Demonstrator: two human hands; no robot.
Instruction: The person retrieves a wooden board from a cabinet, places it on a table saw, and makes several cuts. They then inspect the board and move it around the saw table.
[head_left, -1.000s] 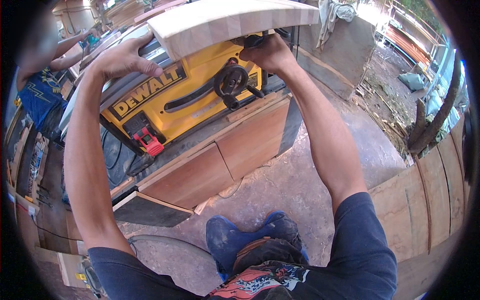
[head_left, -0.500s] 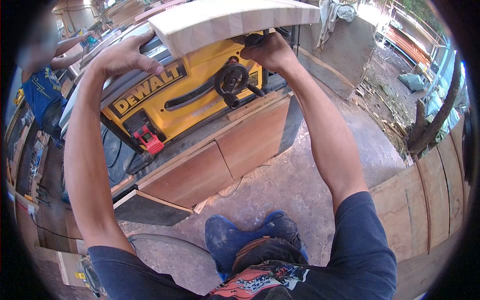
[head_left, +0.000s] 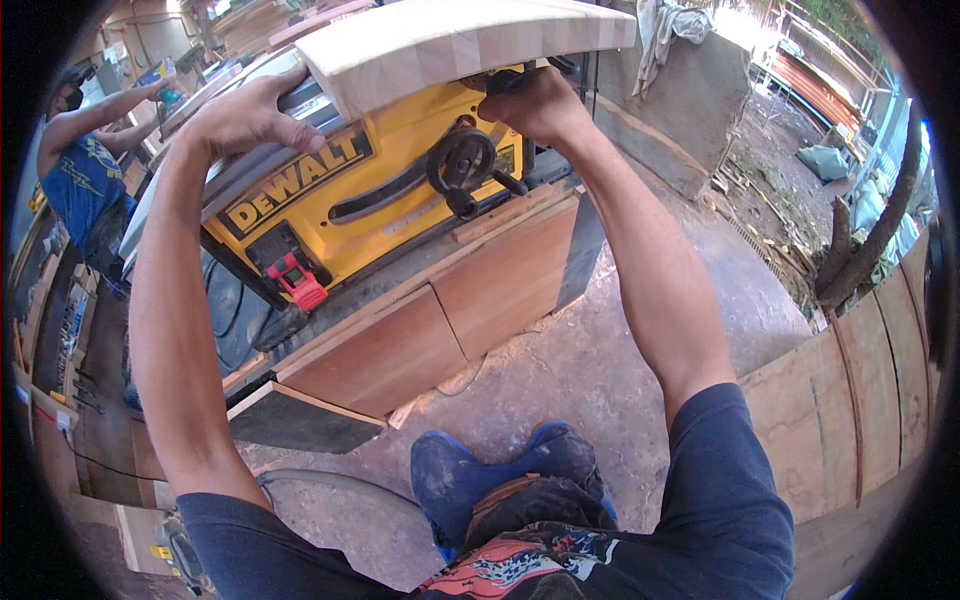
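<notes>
A yellow DEWALT table saw (head_left: 390, 185) stands on a wooden cabinet, with a thick pale board (head_left: 450, 50) lying over its top. My left hand (head_left: 255, 118) rests on the saw's front rail, left of the board, thumb and fingers spread apart. Under the board's right part, my right hand (head_left: 530, 100) is closed around a dark part at the saw's rail; its fingers are partly hidden. Below and left of that hand is a black handwheel (head_left: 462, 165). A red switch (head_left: 298, 283) sits low on the saw's left.
A co-worker in a blue top (head_left: 88, 185) stands at the upper left with a teal tool (head_left: 172, 95). The wooden cabinet (head_left: 400, 345) is below the saw. A dark hose (head_left: 340, 478) lies on the floor. Plywood panels (head_left: 860, 400) stand at the right.
The board has shifted very slightly left. The co-worker's head and arms have moved at the upper left. My hands stay nearly where they were.
</notes>
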